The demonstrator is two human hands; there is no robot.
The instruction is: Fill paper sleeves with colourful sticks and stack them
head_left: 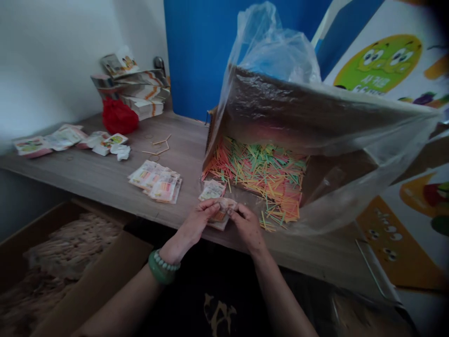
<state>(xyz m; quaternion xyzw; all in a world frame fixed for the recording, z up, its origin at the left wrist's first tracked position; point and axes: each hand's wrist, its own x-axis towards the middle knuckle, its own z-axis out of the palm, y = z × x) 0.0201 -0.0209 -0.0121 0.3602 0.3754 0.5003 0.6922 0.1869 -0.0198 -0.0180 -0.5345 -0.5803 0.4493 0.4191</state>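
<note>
My left hand [198, 220] and my right hand [249, 229] meet at the table's front edge, closed on a small printed packet [228, 204] between their fingertips. Orange strips show in its lower part. Just under it lies another packet [218, 225], mostly covered by my fingers. Behind my left hand rests a printed packet [212, 189]. To the left, several similar packets [163, 185] are fanned out in a loose pile. Right of my hands, thin pink, yellow and green sticks [270, 180] spill from a tipped box [280, 100] lined with clear plastic.
Farther left are a red bag [118, 116], stacked printed cartons [145, 96], a row of packets [65, 136] and loose sticks with rubber bands [159, 149]. Below the table's left edge stands a cardboard box [108, 276] full of packets. A blue panel [196, 56] rises behind the table.
</note>
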